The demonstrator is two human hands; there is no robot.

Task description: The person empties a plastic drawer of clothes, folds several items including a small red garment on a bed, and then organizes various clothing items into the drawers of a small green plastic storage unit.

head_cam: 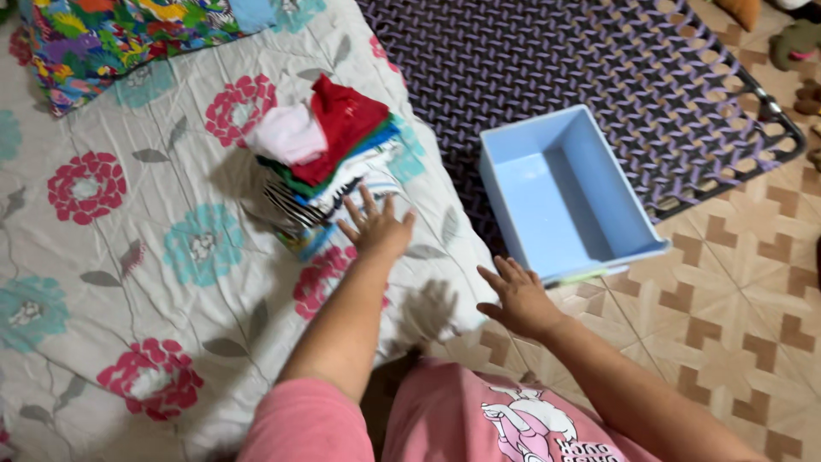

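Observation:
A stack of folded clothes (329, 150), with red and pink pieces on top, lies on a floral bedsheet (128, 257). My left hand (376, 227) hovers with fingers spread just in front of the stack, holding nothing. My right hand (517, 299) is open, palm down, beside the near end of an empty light blue plastic bin (560, 192) that sits on a woven purple mat (547, 60).
A colourful patterned pillow (111, 38) lies at the top left of the bed. Patterned floor tiles (735, 282) spread to the right. Small toys (791, 43) sit at the upper right corner. My pink-clothed lap fills the bottom edge.

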